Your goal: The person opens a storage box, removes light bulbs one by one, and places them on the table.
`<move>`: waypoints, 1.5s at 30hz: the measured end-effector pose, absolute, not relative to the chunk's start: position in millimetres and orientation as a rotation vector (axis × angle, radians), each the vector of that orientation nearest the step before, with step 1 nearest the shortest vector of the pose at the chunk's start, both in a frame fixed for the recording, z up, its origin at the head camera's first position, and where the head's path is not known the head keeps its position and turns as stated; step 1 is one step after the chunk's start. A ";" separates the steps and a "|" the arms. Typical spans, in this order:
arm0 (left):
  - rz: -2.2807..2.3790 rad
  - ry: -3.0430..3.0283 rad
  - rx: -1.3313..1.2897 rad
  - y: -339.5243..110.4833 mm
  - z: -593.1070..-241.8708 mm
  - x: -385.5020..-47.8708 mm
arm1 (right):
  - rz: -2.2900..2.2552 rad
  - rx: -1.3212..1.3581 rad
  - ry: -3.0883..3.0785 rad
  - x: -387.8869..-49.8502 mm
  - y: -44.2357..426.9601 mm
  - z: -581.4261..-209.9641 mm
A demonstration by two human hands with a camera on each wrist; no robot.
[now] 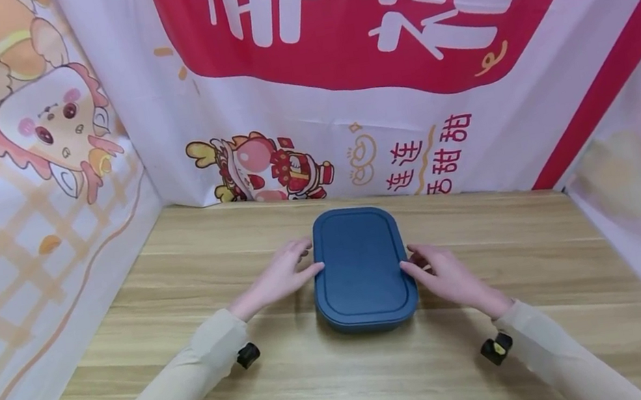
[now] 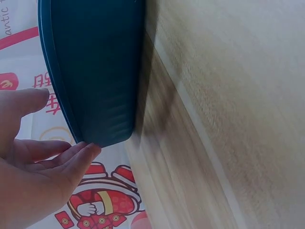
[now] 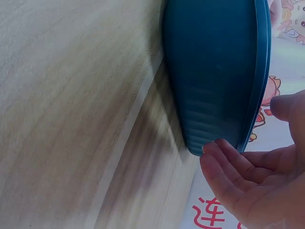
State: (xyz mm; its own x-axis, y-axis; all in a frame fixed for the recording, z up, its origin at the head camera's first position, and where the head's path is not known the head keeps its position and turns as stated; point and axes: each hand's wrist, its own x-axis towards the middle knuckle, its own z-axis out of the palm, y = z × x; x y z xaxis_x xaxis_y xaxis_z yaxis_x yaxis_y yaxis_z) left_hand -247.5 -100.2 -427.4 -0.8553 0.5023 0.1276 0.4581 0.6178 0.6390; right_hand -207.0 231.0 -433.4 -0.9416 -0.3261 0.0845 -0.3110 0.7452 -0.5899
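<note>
Two hands flank a blue box, which sits just below and right of centre in the head view, its long sides running up and down the frame. Its lid is on, with a rounded groove tracing the edge. The left hand is at the box's left side, thumb at the rim, the other fingers loosely extended and slightly bent along the wall. The right hand mirrors it on the right side, thumb at the rim and fingers relaxed beside the wall; how firmly either one presses cannot be told. In the left wrist view the box fills the upper left, with the fingertips by its lower end; in the right wrist view it stands at upper right, fingertips again by the lower end. The box rests on a wood-grained desk, where it casts a soft shadow. Pale sleeves enter from the bottom left and bottom right of the head view, each with a small black fitting near the cuff. Behind, a white cloth carries a large red patch with white characters and, lower down, a cartoon figure. A printed wall occupies the left edge.
</note>
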 end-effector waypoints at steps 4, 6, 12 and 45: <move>1.068 2.750 0.865 -97.4 -428.2 -248.4 | -0.981 -0.546 2.914 -206.4 230.2 -432.8; 1.058 2.745 0.866 -96.4 -428.4 -247.7 | -0.975 -0.560 2.925 -205.8 230.3 -433.2; 1.027 2.764 0.862 -94.2 -427.7 -245.5 | -0.967 -0.592 2.964 -205.1 229.6 -434.7; 1.109 2.705 0.832 -94.3 -425.8 -251.9 | -1.015 -0.508 2.876 -208.6 226.1 -423.7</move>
